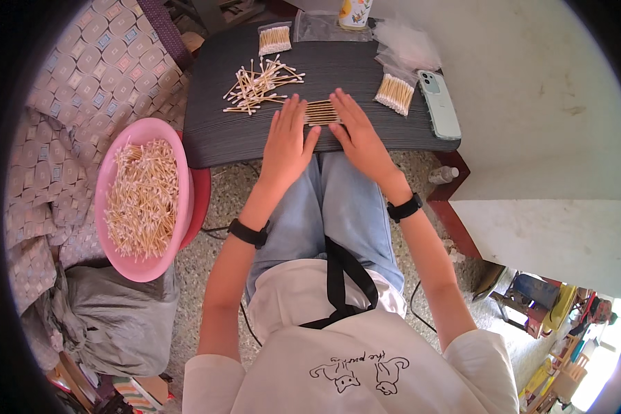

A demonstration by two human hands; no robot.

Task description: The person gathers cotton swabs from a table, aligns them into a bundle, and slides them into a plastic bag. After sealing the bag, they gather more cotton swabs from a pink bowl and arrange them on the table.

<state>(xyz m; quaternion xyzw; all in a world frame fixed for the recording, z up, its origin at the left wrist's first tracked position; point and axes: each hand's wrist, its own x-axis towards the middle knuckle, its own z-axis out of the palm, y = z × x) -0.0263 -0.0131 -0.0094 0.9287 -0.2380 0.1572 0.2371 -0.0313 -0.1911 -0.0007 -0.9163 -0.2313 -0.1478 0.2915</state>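
Observation:
Between my two hands, near the front edge of the dark table (217, 141), a row of cotton swabs (321, 112) lies side by side. My left hand (288, 143) is at the row's left end, fingers stretched out and thumb pointing inward. At the opposite end my right hand (357, 133) lies likewise, fingers straight, thumb inward. Both palms hide the tips of the swabs. Just beyond my left hand is a loose, crisscrossed pile of cotton swabs (259, 86). To the right of my right hand sits a clear bag filled with cotton swabs (395, 94).
A second filled bag (274, 41) and a flat clear bag (324, 26) lie at the back, near a printed cup (355, 14). Thin clear bags (408, 45) and a phone (439, 107) occupy the right side. A pink basin (184, 186) full of swabs stands at left.

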